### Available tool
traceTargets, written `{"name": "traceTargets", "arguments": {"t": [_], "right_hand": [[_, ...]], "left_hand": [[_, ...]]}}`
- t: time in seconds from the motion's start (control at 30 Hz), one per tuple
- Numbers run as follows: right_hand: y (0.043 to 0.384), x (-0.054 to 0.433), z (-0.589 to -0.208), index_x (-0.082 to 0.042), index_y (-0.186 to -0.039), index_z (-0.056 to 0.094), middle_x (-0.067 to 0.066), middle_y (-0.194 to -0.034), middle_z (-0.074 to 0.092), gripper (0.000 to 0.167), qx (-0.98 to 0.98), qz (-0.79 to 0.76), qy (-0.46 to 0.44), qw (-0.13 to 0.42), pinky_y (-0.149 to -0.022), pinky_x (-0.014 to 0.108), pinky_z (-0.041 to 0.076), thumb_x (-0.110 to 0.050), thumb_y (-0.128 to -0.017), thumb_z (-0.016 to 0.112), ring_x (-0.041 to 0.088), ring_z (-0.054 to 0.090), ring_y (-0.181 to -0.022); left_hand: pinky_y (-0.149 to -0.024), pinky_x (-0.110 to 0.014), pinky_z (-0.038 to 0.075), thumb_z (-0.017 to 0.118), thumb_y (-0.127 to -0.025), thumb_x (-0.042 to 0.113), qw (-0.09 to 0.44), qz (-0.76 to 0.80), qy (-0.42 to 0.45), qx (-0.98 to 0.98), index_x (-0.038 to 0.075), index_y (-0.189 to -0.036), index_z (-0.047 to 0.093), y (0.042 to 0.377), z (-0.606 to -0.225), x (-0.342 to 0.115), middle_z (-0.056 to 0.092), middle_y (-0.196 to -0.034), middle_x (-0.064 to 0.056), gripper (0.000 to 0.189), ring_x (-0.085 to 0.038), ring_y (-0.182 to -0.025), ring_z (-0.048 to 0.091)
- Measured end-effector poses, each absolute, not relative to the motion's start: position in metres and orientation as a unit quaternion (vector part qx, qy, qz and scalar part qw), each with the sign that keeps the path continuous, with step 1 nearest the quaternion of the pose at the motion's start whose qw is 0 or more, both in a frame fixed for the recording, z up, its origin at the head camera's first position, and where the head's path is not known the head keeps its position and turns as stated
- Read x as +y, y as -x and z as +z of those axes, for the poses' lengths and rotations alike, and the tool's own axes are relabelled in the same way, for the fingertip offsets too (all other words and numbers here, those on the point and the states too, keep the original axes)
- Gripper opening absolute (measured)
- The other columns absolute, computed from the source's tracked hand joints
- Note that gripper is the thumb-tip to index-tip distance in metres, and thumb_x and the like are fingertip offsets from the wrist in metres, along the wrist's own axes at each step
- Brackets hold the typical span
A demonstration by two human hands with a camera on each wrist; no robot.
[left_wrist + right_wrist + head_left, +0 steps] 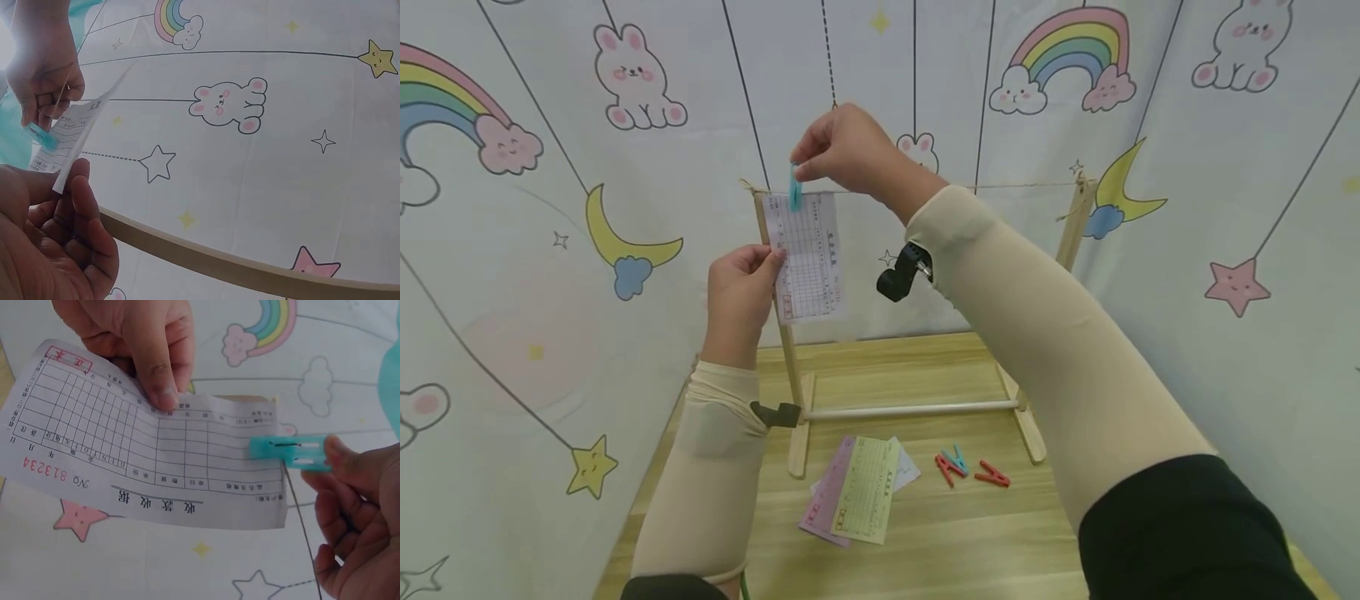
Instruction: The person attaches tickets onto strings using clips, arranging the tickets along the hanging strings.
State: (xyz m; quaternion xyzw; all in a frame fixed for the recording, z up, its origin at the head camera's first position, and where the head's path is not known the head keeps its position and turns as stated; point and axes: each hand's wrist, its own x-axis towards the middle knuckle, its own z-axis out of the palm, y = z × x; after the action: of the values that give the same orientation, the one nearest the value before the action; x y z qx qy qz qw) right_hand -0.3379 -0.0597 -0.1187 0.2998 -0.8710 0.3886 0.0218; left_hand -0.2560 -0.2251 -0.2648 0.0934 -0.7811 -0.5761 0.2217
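A white printed receipt slip (pixel 808 258) hangs upright at the left end of a thin string (pixel 1000 186). My left hand (pixel 737 287) pinches the slip's left edge between thumb and fingers. Above it, my right hand (pixel 857 150) holds a turquoise clothespin (pixel 290 453) by its handle end. The clothespin's other end lies over the slip's top edge, at the string. In the left wrist view the slip (pixel 75 134) is seen nearly edge-on, with the clothespin (pixel 40 136) at its far end.
A wooden frame with a left post (pixel 786 350) and right post (pixel 1077 221) carries the string; a white bar (pixel 910 410) joins its feet. Yellow slip (pixel 867 490), purple slip (pixel 829 500) and white paper (pixel 906 465) overlap on the table. Red clothespins (pixel 992 475) and a blue one (pixel 956 458) lie nearby.
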Motion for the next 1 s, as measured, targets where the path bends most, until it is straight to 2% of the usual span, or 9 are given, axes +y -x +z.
{"name": "traceTargets", "arguments": {"t": [0.23,0.4,0.5,0.6,0.73,0.87,1.0], "right_hand": [[0.339,-0.057,-0.118,-0.017,-0.125,0.075,-0.005,-0.117,0.073,0.035,-0.881,0.361,-0.306,0.003,-0.101,0.025,0.048,-0.029,-0.093,0.081,0.009,0.064,-0.110],[0.335,-0.052,-0.118,-0.025,-0.145,0.061,-0.009,-0.136,0.067,0.057,-0.891,0.330,-0.310,0.018,-0.107,0.028,0.047,-0.036,-0.093,0.080,0.008,0.058,-0.127],[0.330,-0.045,-0.119,-0.030,-0.150,0.055,-0.013,-0.147,0.059,0.063,-0.893,0.326,-0.308,0.045,-0.109,0.029,0.045,-0.041,-0.093,0.079,0.008,0.051,-0.135],[0.323,-0.030,-0.123,-0.036,-0.150,0.055,-0.017,-0.151,0.053,0.062,-0.892,0.330,-0.299,0.077,-0.109,0.031,0.044,-0.046,-0.093,0.077,0.007,0.047,-0.137],[0.310,-0.004,-0.132,-0.037,-0.144,0.061,-0.018,-0.146,0.057,0.054,-0.885,0.340,-0.299,0.110,-0.106,0.031,0.045,-0.046,-0.093,0.077,0.004,0.048,-0.133],[0.294,0.027,-0.148,-0.030,-0.136,0.068,-0.016,-0.135,0.065,0.045,-0.871,0.350,-0.320,0.128,-0.101,0.028,0.046,-0.042,-0.094,0.077,0.004,0.054,-0.123],[0.282,0.058,-0.182,-0.019,-0.129,0.073,-0.008,-0.128,0.071,0.037,-0.849,0.366,-0.357,0.135,-0.095,0.033,0.050,-0.034,-0.095,0.077,0.012,0.059,-0.116]], "left_hand": [[-0.078,-0.026,0.056,0.065,-0.104,0.034,0.218,-0.568,-0.095,-0.788,0.007,-0.120,0.074,0.255,-0.265,-0.227,0.071,-0.108,-0.008,0.033,-0.018,-0.091,0.064],[-0.087,-0.031,0.056,0.065,-0.103,0.038,0.217,-0.568,-0.092,-0.789,0.009,-0.122,0.073,0.255,-0.266,-0.229,0.071,-0.113,-0.006,0.035,-0.019,-0.097,0.065],[-0.092,-0.033,0.056,0.066,-0.103,0.037,0.232,-0.559,-0.087,-0.791,0.008,-0.121,0.073,0.255,-0.268,-0.231,0.071,-0.114,-0.006,0.035,-0.018,-0.099,0.065],[-0.088,-0.031,0.055,0.066,-0.103,0.032,0.250,-0.550,-0.081,-0.793,0.006,-0.119,0.074,0.255,-0.272,-0.231,0.072,-0.111,-0.007,0.031,-0.018,-0.095,0.065],[-0.078,-0.028,0.052,0.065,-0.104,0.026,0.271,-0.539,-0.075,-0.794,0.004,-0.115,0.074,0.254,-0.276,-0.232,0.073,-0.105,-0.010,0.026,-0.018,-0.088,0.065],[-0.076,-0.026,0.053,0.064,-0.104,0.030,0.282,-0.518,-0.078,-0.803,0.006,-0.114,0.073,0.249,-0.282,-0.233,0.072,-0.103,-0.008,0.028,-0.017,-0.087,0.065],[-0.075,-0.028,0.052,0.064,-0.103,0.035,0.296,-0.493,-0.087,-0.813,0.006,-0.113,0.073,0.243,-0.300,-0.236,0.071,-0.100,-0.009,0.032,-0.019,-0.086,0.065]]}}
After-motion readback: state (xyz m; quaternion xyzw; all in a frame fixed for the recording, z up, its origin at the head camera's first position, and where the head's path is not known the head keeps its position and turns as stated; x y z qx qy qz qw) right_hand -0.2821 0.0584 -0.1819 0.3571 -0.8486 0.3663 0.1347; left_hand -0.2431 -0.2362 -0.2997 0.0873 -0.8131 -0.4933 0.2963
